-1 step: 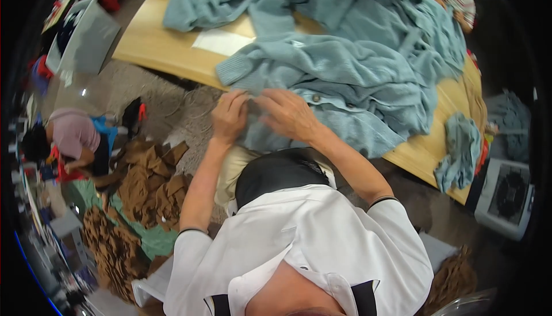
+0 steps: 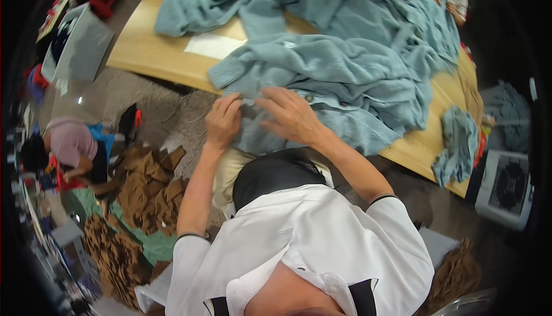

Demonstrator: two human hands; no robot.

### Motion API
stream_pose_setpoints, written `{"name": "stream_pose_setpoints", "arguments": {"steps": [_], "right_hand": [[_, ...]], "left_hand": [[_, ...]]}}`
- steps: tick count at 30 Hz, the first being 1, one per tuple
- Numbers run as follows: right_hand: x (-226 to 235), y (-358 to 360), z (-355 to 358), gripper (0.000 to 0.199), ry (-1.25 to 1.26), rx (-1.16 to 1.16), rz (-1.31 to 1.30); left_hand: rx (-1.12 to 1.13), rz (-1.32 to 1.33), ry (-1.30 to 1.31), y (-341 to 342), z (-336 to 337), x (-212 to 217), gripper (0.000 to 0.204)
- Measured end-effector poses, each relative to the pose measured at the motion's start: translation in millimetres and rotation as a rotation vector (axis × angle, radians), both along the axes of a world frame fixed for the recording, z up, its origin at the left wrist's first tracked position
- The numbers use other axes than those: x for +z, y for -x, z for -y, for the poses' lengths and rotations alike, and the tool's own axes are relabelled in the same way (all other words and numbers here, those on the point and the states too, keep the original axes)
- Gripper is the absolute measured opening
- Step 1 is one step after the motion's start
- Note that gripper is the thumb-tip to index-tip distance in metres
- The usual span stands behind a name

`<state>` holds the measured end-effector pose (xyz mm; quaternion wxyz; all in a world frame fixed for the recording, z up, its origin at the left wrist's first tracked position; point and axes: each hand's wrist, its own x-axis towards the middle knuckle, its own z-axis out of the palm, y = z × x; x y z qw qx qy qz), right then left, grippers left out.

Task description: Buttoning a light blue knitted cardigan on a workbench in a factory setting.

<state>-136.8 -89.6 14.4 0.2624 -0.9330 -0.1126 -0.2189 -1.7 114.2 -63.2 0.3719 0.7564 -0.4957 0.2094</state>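
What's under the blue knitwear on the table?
The wooden tabletop shows around the blue knitwear, with a white sheet on its left part. Whatever else lies beneath the folds is covered and cannot be seen.

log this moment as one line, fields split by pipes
left hand: at blue knit, grip unclear | right hand: at blue knit, blurred, grip unclear | blue knit: bunched on table, button showing

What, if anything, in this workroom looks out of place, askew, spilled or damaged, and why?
Nothing looks spilled or damaged. One small blue-green knit piece lies crumpled near the table's right-hand corner, apart from the main heap, so it looks stray. Brown cloth lies in untidy heaps, partly over a green sheet.
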Motion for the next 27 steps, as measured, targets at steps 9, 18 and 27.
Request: {"name": "stream_pose_setpoints", "arguments": {"steps": [9,18,27], "right_hand": [[1,81,90,0.105,0.026,-0.433,-0.400],[44,82,53,0.015,-0.524,-0.232,-0.007],[154,210,193,0.025,-0.866,-0.369,0.665]], "left_hand": [[-0.074,-0.050,-0.171,6,-1,7,0.044],[-0.030,-0.186,0.045,-12,-11,-15,0.044],[0.000,-0.262,-0.012,-1,-20,-26,0.058]]}}
